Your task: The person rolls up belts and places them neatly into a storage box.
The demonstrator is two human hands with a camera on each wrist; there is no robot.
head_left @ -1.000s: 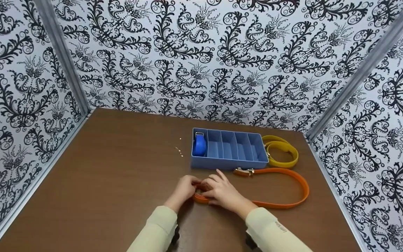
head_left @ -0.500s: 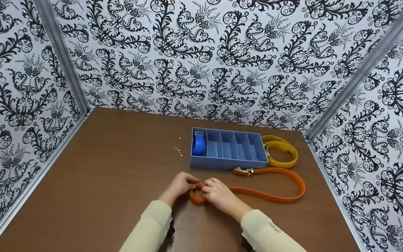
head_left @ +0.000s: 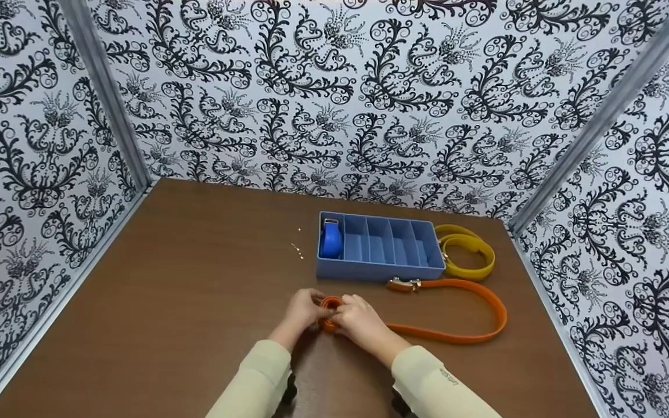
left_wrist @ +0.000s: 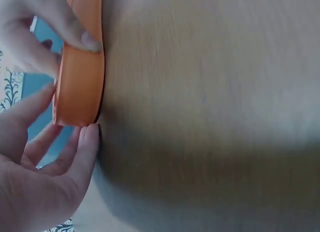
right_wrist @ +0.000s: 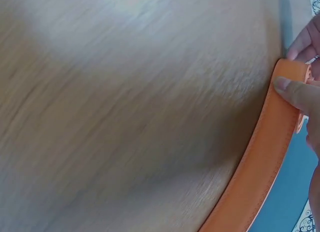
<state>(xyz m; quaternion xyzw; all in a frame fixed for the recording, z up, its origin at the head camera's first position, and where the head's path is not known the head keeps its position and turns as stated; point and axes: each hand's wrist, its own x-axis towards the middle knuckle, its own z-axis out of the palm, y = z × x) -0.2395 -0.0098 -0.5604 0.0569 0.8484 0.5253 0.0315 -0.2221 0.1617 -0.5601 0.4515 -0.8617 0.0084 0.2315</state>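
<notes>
An orange leash (head_left: 494, 302) lies on edge on the brown table, one end rolled into a small coil (head_left: 330, 301) between my hands. My left hand (head_left: 302, 313) holds the coil's left side, fingertips at its lower edge in the left wrist view. My right hand (head_left: 363, 325) grips the coil's right side, its thumb (right_wrist: 283, 84) pressed on the outer turn of the band. The unrolled part loops out to the right and back to a metal clip (head_left: 404, 284) near the tray. Some right-hand fingers are hidden behind the coil.
A blue-grey tray (head_left: 381, 271) with several compartments stands beyond the hands. A coiled blue strap (head_left: 331, 239) with a metal buckle sits in its leftmost compartment. A looped yellow strap (head_left: 471, 273) lies right of the tray. Patterned walls (head_left: 334, 116) enclose the table.
The orange coil shifts left, then slightly back to the right and away from me, and now looks tighter. My right hand moves left along with it. Tray and yellow strap stay put.
</notes>
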